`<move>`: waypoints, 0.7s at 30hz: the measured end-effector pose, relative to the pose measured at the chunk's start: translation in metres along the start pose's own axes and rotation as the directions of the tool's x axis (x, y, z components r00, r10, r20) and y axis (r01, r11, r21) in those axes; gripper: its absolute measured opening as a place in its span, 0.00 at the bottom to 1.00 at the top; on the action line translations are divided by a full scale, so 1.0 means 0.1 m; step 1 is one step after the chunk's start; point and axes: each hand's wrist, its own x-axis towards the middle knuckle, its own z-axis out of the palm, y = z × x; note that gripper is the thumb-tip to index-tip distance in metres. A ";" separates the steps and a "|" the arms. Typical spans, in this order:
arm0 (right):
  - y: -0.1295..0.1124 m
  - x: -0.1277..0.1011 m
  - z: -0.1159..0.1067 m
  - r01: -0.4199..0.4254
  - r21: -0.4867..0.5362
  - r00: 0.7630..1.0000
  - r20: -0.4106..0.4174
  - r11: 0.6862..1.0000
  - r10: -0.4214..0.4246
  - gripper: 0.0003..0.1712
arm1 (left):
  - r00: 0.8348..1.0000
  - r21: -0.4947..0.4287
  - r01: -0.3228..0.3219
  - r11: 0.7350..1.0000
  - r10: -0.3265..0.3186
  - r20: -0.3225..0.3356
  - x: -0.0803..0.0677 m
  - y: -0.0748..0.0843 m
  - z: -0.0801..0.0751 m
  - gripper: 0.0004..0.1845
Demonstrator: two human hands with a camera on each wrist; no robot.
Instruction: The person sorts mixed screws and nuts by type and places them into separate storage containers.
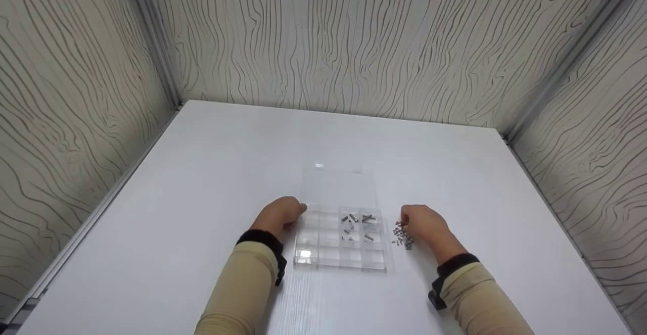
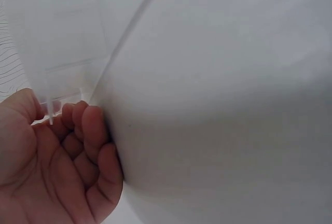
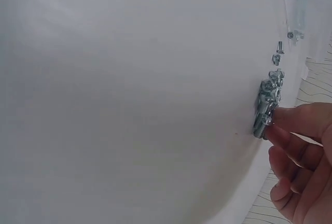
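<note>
A clear plastic compartment box [image 1: 329, 250] lies on the white table with its lid [image 1: 338, 187] folded back. Several screws [image 1: 368, 219] sit in some of its right-hand compartments. My left hand [image 1: 279, 215] grips the box's left edge near the hinge; in the left wrist view the thumb and curled fingers [image 2: 93, 130] meet at the clear plastic. To the right of the box is a loose pile of small metal screws [image 1: 403, 236]. At this pile, my right hand [image 1: 425, 225] pinches a screw [image 3: 267, 120] between thumb and forefinger, partly hidden among the others.
The white table [image 1: 242, 148] extends around the box on all sides. Wood-patterned panels [image 1: 323, 42] stand behind it and at both sides, with metal posts at the corners. A few stray screws [image 3: 280, 47] lie between the pile and the box.
</note>
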 end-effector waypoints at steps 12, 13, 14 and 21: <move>-0.01 -0.01 0.02 0.031 0.017 0.999 0.044 0.999 -0.032 0.10 | 1.000 -0.027 -0.006 1.000 0.005 -0.031 0.04 -0.01 0.03 0.27; -0.02 -0.02 0.02 0.031 0.024 0.999 0.040 0.999 -0.032 0.10 | 0.999 -0.026 -0.007 1.000 0.007 -0.032 0.04 -0.01 0.03 0.27; -0.02 -0.02 0.01 0.026 0.037 0.999 0.040 0.999 -0.028 0.11 | 0.999 -0.023 -0.011 1.000 0.011 -0.033 0.04 -0.02 0.04 0.27; -0.16 -0.07 -0.10 0.015 0.106 0.998 0.067 0.994 -0.022 0.11 | 0.999 -0.021 -0.030 0.999 0.029 -0.031 0.04 -0.02 0.03 0.28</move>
